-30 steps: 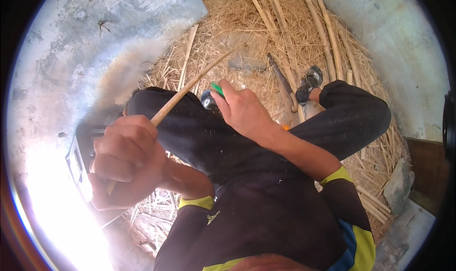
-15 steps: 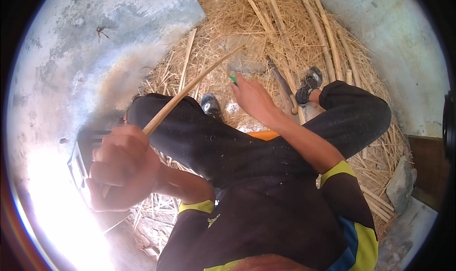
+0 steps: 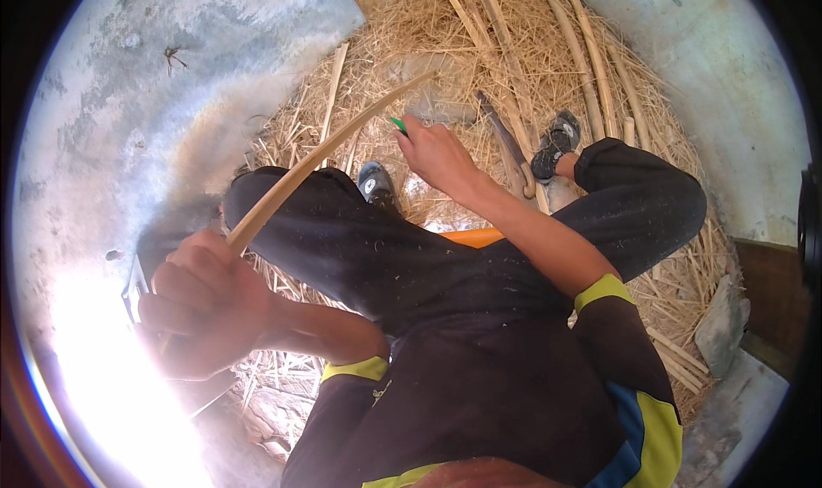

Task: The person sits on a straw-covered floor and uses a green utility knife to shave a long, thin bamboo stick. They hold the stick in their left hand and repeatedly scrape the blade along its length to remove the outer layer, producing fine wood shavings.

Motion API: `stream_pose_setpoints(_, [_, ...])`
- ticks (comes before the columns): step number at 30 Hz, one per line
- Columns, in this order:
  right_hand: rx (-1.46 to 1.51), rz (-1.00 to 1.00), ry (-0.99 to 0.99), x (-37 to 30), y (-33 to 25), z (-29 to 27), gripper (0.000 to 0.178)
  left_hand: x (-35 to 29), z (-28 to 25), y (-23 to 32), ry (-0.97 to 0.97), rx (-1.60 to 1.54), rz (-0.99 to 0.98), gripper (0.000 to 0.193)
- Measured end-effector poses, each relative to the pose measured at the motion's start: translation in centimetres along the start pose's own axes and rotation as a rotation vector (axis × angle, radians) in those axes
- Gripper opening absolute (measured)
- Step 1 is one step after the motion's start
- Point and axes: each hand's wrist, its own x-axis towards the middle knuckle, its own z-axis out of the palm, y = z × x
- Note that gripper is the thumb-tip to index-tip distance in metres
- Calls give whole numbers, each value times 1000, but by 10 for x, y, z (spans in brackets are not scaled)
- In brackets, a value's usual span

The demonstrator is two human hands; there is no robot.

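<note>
My left hand (image 3: 201, 304), closed in a fist, grips the lower end of a long pale strip of split bamboo (image 3: 300, 175). The strip slants up and away to the right, its thin tip bending past my other hand. My right hand (image 3: 437, 158) is closed around a small green thing (image 3: 399, 127); only its end shows beyond the fingers, so its kind is hidden. That hand is held just right of the strip, above the floor between my feet. Whether the green thing touches the strip, I cannot tell.
A dark blade with a curved wooden handle (image 3: 507, 141) lies beside my right shoe (image 3: 558, 145). Straw-like shavings (image 3: 402, 26) cover the floor, with several long bamboo lengths (image 3: 591, 60) at the far right. Something orange (image 3: 473, 237) lies below my legs. A grey stone (image 3: 722, 325) stands right.
My right hand, with the green thing, has moved a little up and left. My left hand has shifted slightly left with the bamboo strip, whose broad side now shows more.
</note>
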Motion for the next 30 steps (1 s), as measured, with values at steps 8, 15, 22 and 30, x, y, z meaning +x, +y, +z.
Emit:
stream_pose_setpoints(8, [-130, 39, -41, 1, -8, -3, 23, -6, -7, 2, 104, 47, 16, 34])
stream_pose_setpoints(15, [-113, 103, -93, 7, 13, 12, 24, -6, -2, 2, 132, 102, 25, 34])
stream_pose_setpoints(22, [-158, 99, -188, 11, 4, 2, 22, -9, -2, 3, 107, -12, 17, 33])
stream_pose_setpoints(30, [-115, 113, -168, 26, 36, 31, 27, -11, -13, 6, 162, 43, 56, 33])
